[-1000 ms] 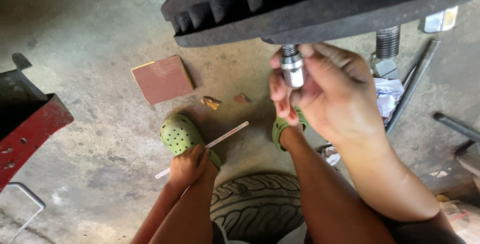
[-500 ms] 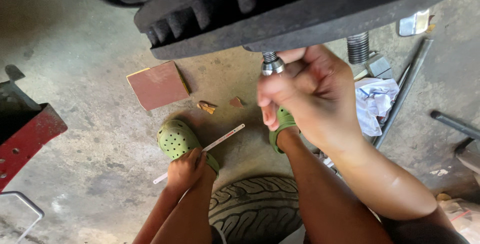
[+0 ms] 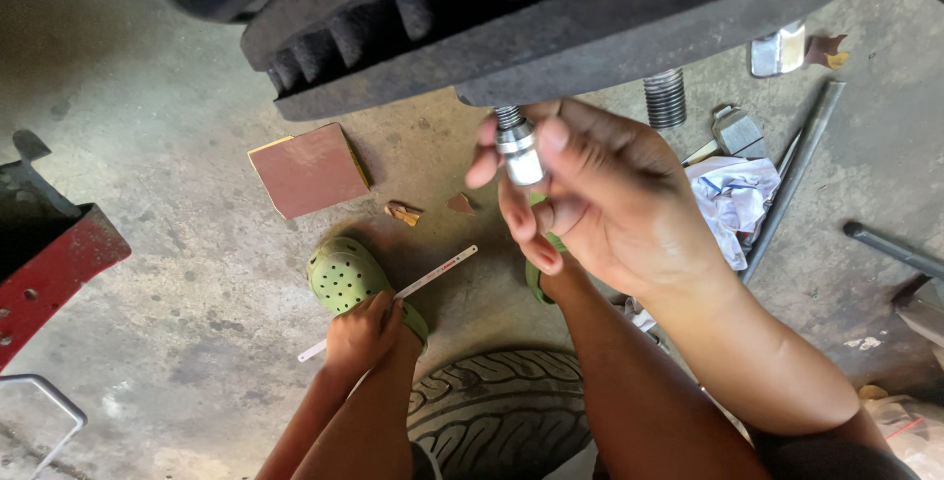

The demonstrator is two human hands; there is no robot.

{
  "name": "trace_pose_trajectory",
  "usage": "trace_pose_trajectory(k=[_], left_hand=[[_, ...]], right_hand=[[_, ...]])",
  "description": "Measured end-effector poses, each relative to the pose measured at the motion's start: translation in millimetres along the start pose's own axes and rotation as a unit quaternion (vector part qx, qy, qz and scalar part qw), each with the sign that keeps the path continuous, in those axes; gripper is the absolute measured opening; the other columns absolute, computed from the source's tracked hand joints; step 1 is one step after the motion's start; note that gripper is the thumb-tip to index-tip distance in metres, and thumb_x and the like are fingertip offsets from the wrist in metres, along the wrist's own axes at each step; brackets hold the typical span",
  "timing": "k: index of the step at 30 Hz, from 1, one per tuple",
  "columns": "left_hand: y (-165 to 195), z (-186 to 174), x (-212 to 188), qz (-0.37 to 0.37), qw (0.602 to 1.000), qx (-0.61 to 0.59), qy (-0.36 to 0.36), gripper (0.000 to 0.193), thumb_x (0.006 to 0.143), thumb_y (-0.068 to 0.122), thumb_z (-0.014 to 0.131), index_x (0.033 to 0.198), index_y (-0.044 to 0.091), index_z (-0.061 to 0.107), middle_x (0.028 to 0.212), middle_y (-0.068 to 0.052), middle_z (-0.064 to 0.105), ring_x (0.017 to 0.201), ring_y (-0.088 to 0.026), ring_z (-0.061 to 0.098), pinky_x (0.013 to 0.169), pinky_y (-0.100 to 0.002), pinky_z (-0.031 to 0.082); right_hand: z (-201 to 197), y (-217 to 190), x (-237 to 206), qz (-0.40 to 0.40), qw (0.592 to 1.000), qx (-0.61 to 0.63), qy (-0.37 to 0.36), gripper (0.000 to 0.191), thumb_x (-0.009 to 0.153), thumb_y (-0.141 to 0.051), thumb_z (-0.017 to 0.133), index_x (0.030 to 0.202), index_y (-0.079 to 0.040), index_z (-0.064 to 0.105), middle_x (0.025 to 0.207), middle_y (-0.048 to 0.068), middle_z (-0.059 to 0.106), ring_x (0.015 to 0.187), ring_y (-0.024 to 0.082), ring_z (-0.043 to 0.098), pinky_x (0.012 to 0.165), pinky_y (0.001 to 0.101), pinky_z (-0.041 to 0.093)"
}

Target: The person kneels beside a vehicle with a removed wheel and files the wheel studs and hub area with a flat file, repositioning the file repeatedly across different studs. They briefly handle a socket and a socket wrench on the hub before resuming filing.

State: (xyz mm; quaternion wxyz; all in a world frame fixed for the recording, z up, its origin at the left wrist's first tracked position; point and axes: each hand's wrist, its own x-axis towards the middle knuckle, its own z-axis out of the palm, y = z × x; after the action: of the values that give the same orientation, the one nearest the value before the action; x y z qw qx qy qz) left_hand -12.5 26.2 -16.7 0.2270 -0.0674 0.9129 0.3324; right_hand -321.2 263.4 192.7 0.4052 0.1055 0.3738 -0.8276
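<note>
My right hand (image 3: 610, 205) is raised under a dark, rusty brake disc (image 3: 551, 28). Its thumb and fingertips are pinched around a silver wheel nut (image 3: 518, 152) that sits on a threaded stud below the disc. A second bare stud (image 3: 665, 96) hangs to the right. My left hand (image 3: 359, 330) is low, curled beside my green clog (image 3: 339, 273). It lies over a thin white strip (image 3: 442, 271) on the floor, and whether it grips the strip is unclear.
A worn tyre (image 3: 501, 411) lies between my legs. On the concrete floor are a brown sandpaper square (image 3: 310, 170), a crumpled white rag (image 3: 733, 200), a long metal bar (image 3: 796, 170), small metal parts (image 3: 777, 47) and a red jack frame (image 3: 54, 264) at the left.
My right hand's fingers have shifted around the nut, and the thumb is now in front of it. The view has drifted slightly. My left hand stays by the clog.
</note>
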Motion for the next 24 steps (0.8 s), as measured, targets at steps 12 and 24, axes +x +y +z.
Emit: trace_pose_trajectory(k=[12,24], left_hand=[[-0.4,2.4,2.1,-0.003,1.000,-0.001,-0.009,0.016,0.094,0.029,0.065,0.094,0.013,0.069,0.072,-0.008,0.071,0.061,-0.030,0.070,0.052,-0.043,0.054],[-6.4,5.2,0.4,0.003,1.000,-0.004,-0.016,0.017,0.092,0.028,0.067,0.097,0.012,0.069,0.073,-0.010,0.072,0.062,-0.032,0.070,0.053,-0.044,0.055]], right_hand=[[6.3,-6.5,1.3,0.035,0.999,-0.001,-0.024,0.044,0.112,-0.027,0.043,0.143,0.002,0.052,0.130,0.030,0.064,0.082,0.024,0.068,0.053,0.0313,0.056],[-27.6,16.4,-11.2,-0.002,0.958,-0.268,-0.100,0.022,0.109,-0.008,0.052,0.129,0.000,0.047,0.121,0.025,0.065,0.082,0.021,0.071,0.061,0.0292,0.061]])
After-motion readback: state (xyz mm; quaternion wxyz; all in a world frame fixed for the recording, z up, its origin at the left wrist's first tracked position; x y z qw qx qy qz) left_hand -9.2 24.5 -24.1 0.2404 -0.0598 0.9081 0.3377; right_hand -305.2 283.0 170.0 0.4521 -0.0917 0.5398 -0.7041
